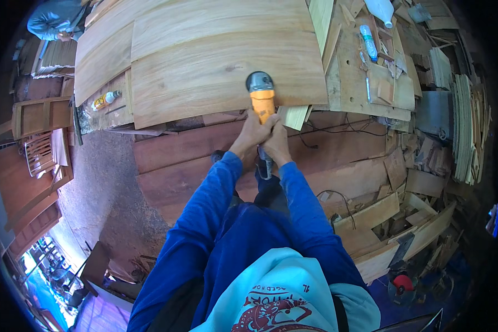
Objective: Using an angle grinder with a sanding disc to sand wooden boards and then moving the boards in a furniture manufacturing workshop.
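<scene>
An angle grinder [262, 99] with a yellow body and a dark grey head is held out in front of me. Its head rests over the near edge of a large light-brown plywood sheet [216, 66]; whether it touches the wood I cannot tell. My left hand [250, 133] is wrapped round the yellow body from the left side. From the right, my right hand [276, 143] closes round the rear of the same tool, its fingers against the left hand. The tool's grey tail end and cord [266, 164] hang below my hands.
Reddish boards [205, 138] lie below the bench edge, with a black cord [348, 128] across them. A glue bottle [105, 100] lies left of the sheet. Plastic bottle [368, 42] and wood scraps [390, 83] sit right. Another person [55, 21] is at far left.
</scene>
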Available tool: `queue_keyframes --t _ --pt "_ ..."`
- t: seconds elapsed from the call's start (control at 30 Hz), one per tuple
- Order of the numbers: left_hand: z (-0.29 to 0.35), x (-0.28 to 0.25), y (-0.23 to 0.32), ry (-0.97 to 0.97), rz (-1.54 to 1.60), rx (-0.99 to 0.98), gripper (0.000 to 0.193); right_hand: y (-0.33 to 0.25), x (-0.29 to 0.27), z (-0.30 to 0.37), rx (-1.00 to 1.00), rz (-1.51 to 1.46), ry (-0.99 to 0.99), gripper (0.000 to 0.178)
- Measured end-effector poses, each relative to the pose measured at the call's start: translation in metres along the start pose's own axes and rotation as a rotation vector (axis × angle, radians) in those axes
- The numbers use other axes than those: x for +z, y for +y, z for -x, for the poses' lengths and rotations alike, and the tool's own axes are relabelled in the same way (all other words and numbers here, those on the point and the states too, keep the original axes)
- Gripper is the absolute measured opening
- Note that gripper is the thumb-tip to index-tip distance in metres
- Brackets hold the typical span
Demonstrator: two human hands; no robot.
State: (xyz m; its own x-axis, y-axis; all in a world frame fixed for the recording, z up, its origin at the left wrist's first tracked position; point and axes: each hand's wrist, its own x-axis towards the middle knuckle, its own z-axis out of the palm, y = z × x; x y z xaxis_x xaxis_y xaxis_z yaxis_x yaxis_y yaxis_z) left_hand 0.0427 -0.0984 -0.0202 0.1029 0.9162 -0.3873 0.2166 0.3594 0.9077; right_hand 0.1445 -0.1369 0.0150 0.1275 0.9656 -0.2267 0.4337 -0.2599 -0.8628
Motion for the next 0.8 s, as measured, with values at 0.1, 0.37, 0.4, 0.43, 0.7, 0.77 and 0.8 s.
queue_keyframes --t 0.1,0.37,0.4,0.43,0.7,0.77,0.8 --pt "-0.004 0.035 0.017 -0.045 -0.03 0.003 0.083 0.017 -0.029 -0.001 0.046 -0.006 0.031 0.04" --pt "-0.008 0.099 0.053 -0.216 -0.151 -0.058 0.089 0.052 -0.081 -0.003 0.18 -0.204 0.161 0.048" --pt "-0.009 0.101 0.054 -0.219 -0.164 -0.073 0.09 0.053 -0.082 -0.004 0.162 -0.227 0.158 0.048" --pt "-0.01 0.101 0.055 -0.219 -0.166 -0.072 0.09 0.054 -0.083 -0.004 0.143 -0.251 0.154 0.048" --pt "0.004 0.059 0.042 -0.108 -0.164 -0.06 0.082 0.029 -0.045 0.004 0.109 -0.179 0.08 0.046" --pt "0.006 0.031 0.026 -0.059 -0.103 -0.07 0.081 0.018 -0.024 0.004 0.084 -0.153 0.026 0.046" --pt "0.006 0.022 0.02 -0.024 -0.099 -0.031 0.082 0.017 -0.014 0.002 0.087 -0.136 0.023 0.044"
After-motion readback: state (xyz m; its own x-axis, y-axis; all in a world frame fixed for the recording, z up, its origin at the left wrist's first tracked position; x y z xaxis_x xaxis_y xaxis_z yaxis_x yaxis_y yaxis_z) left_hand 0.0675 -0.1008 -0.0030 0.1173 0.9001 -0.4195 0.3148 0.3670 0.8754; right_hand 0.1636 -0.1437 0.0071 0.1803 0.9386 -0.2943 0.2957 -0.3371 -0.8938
